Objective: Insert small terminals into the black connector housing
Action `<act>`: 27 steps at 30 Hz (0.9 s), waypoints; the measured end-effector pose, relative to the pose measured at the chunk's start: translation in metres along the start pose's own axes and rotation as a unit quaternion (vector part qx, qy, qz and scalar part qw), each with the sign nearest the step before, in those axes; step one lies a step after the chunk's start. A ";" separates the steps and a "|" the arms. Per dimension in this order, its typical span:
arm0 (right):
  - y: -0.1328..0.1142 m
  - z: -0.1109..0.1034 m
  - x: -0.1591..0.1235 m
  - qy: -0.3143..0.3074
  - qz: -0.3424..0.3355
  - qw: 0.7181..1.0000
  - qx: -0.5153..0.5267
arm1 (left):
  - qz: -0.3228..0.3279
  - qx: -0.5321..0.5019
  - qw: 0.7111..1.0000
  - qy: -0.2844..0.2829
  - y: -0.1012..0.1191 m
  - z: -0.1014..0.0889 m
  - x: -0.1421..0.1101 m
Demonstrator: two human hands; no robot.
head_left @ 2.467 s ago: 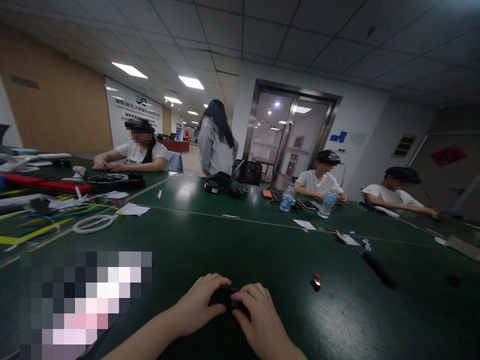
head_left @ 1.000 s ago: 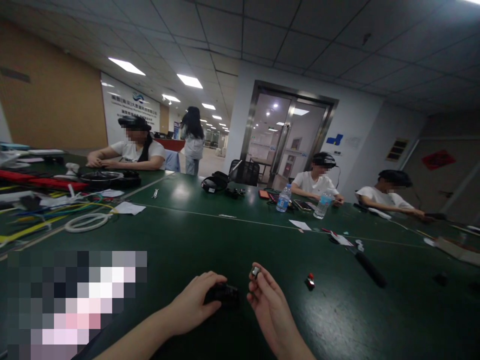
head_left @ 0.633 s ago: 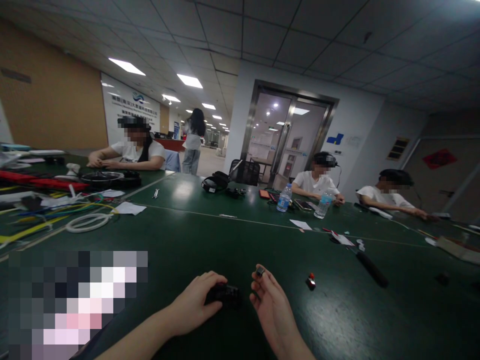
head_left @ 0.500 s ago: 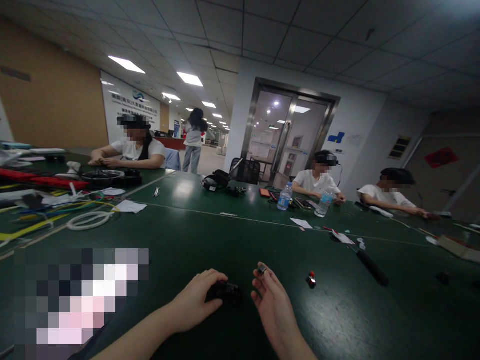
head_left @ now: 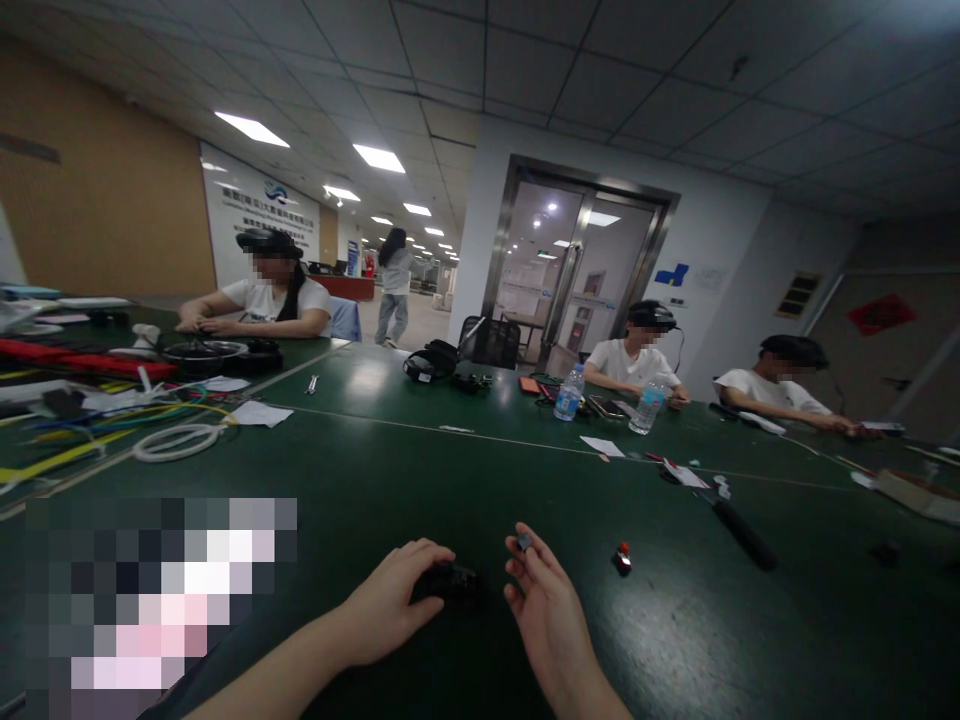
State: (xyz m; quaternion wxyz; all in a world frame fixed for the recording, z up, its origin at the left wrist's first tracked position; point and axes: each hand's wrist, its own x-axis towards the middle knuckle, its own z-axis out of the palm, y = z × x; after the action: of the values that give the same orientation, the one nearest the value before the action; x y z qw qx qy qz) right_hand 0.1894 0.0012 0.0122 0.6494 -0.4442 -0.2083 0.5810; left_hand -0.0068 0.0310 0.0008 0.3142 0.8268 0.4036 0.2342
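Observation:
My left hand [head_left: 401, 600] is closed round one end of a black object [head_left: 454, 583] low over the dark green table [head_left: 360, 480]. Its kind is hard to make out in the dim light. To the right, my right hand [head_left: 547, 590] pinches a small grey, block-shaped piece [head_left: 523, 542] between thumb and fingertips, with the other fingers curled loosely. A gap separates the two hands. Farther right on the table lies a small red and silver item [head_left: 622, 560], touched by neither hand.
A black-handled tool [head_left: 742, 535] lies at right. Two water bottles [head_left: 570, 393] stand farther back near a paper sheet [head_left: 602, 447]. Cables and a coiled white hose [head_left: 178, 443] crowd the left. Several people wearing headsets sit around the table; another person [head_left: 394, 285] stands behind.
The small grey piece has turned slightly in my right fingertips. My left hand stays in place. The standing person in the background has shifted and turned.

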 end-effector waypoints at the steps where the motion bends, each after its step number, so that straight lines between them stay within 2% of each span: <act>1: 0.000 0.000 0.000 0.000 0.000 1.000 -0.001 | -0.003 0.001 1.000 -0.001 0.000 0.000 0.000; 12: 0.003 -0.004 0.004 -0.003 -0.016 0.999 -0.033 | -0.016 -0.004 1.000 -0.009 0.004 -0.003 0.000; 27: 0.001 0.001 0.002 0.026 -0.015 1.000 -0.005 | -0.023 -0.003 1.000 0.001 0.001 0.000 0.001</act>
State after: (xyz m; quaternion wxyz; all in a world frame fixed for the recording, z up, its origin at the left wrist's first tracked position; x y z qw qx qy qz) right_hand 0.1889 0.0032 0.0114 0.6611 -0.4595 -0.2011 0.5580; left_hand -0.0057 0.0318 0.0013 0.3217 0.8157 0.4226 0.2291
